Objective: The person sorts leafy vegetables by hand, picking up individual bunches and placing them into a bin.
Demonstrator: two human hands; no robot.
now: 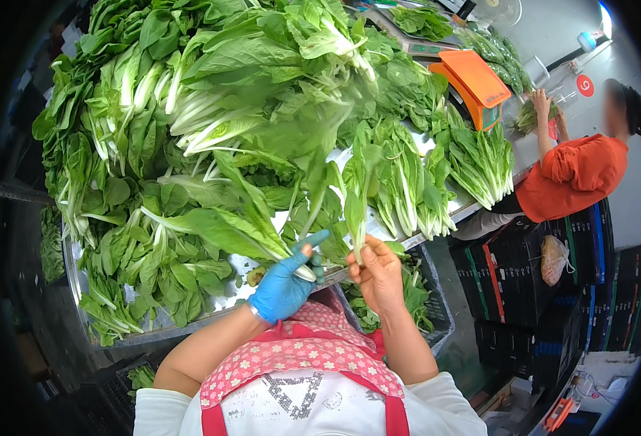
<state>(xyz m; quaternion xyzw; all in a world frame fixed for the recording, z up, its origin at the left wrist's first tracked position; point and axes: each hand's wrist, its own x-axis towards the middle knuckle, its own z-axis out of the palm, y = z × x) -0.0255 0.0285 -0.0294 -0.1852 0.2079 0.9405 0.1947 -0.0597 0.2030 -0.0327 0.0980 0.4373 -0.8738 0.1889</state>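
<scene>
My left hand [285,286], in a blue glove with a bare thumb tip, grips the white stem ends of long leafy greens [233,231] whose leaves point up and left. Between the thumb and fingers of my bare right hand [375,267] are the pale stems of a small leafy stalk [356,210], held upright. Both hands are over the near edge of a metal table [326,278]. A large heap of leafy greens [233,71] covers the table's left and middle. Bunches of greens [402,180] lie side by side at the right, stems towards me.
A dark plastic crate [440,305] with greens stands below the table edge, by my right forearm. An orange scale [473,87] sits on the table further right. Beyond it, a co-worker [576,169] in an orange top handles greens. Stacked black crates [511,272] stand at the right.
</scene>
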